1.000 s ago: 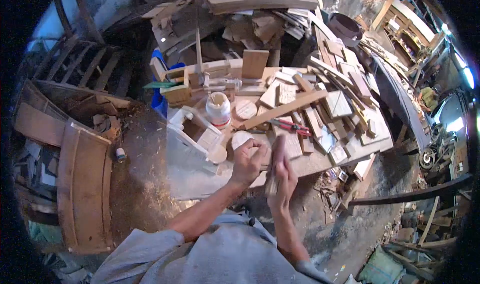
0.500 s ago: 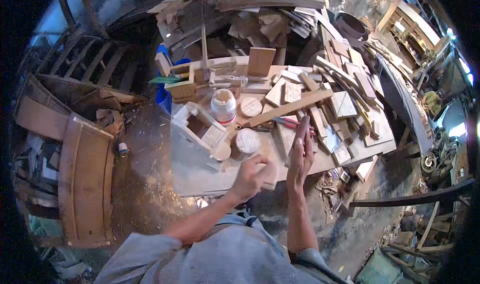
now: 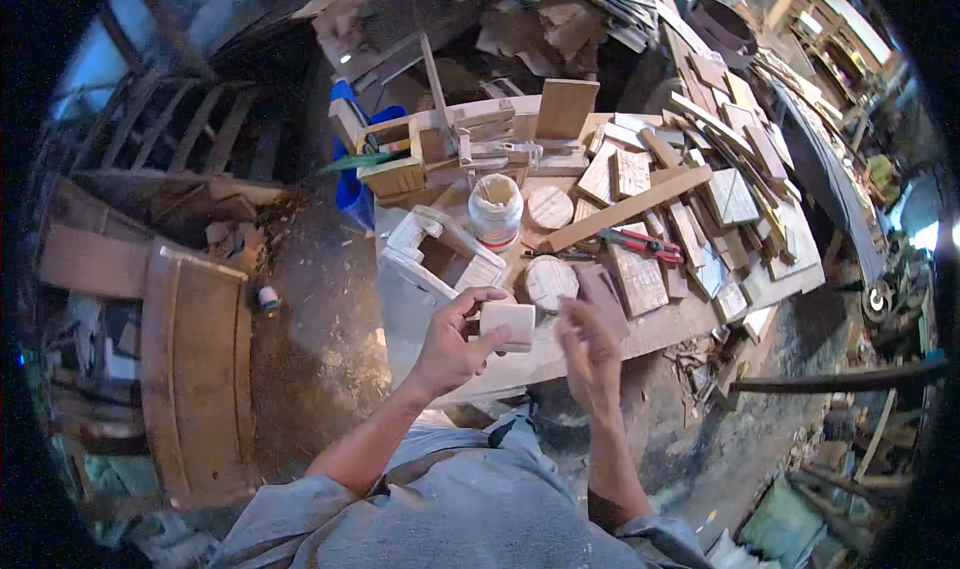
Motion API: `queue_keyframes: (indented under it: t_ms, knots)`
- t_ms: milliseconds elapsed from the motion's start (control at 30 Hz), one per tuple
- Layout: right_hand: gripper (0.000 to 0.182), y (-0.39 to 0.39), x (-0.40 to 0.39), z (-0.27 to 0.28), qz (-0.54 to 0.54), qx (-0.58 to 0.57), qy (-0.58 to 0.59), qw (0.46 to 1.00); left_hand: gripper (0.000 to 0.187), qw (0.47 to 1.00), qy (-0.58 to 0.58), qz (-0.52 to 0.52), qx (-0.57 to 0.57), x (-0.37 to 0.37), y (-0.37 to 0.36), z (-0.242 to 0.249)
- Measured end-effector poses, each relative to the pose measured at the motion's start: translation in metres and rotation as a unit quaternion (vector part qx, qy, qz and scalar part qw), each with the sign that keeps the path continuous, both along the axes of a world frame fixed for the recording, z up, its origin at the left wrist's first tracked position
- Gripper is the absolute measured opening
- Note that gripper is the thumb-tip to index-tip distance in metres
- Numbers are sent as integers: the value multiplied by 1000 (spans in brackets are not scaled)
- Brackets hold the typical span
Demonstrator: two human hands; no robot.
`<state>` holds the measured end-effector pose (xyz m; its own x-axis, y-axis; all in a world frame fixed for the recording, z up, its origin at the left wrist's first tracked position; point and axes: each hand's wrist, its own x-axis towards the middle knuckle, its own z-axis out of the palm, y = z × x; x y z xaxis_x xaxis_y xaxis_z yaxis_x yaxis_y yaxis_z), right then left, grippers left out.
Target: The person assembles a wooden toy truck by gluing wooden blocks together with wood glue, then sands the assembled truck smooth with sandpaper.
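Observation:
My left hand (image 3: 455, 347) grips a small pale wooden block (image 3: 507, 326) with rounded corners, held above the front of the work table, thumb across its near face. Beside it, my right hand (image 3: 592, 357) is smeared by motion, its fingers bent against a flat brown piece (image 3: 606, 307) that looks like sandpaper. Its hold is partly hidden by blur. Past the hands lie a round wooden disc (image 3: 551, 283) and a second disc (image 3: 550, 208). An open white jar (image 3: 495, 212) stands by a pale wooden frame (image 3: 410, 244).
A red-and-black cutter (image 3: 645, 244) and a long wooden strip (image 3: 630, 207) lie right of the jar. Heaped wood offcuts (image 3: 735, 199) cover the table's right side. At the back left stand a wooden box (image 3: 392, 177) and a blue container (image 3: 355, 197). A wooden panel (image 3: 195, 369) is on the left.
My hands have moved apart; the left has turned, bringing the block into plain view. My right hand's fingers have bent, and the brown piece now shows its broad face. The camera view has shifted.

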<state>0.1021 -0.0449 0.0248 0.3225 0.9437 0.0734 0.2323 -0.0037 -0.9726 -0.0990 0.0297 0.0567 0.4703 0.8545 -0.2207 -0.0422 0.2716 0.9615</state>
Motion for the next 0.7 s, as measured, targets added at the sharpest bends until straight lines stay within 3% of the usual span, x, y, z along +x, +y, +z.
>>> queue_keyframes:
  t_ms: [67,133,233,300,367,467,533,700]
  knots:
    - [47,3,-39,26,44,-6,24,999,34,1000,-2,-11,9,-13,10,1]
    - [48,7,-75,14,-7,-29,229,973,29,999,19,-41,29,-33,24,0]
    - [54,13,-112,7,-89,-26,145,985,19,991,42,-64,112,-62,38,-15]
    - [63,19,-127,19,-62,33,-71,995,17,987,59,-50,144,-73,43,-16]
    - [78,26,-147,42,-71,43,-248,965,15,985,73,-42,148,-81,45,-10]
    - [77,39,-158,42,-90,33,-305,947,17,988,70,-48,127,-86,52,-1]
    - [79,51,-152,41,-70,45,-271,959,20,988,74,-57,125,-90,63,-1]
    - [78,87,-111,26,-13,5,-206,978,30,899,119,-24,420,-109,111,2]
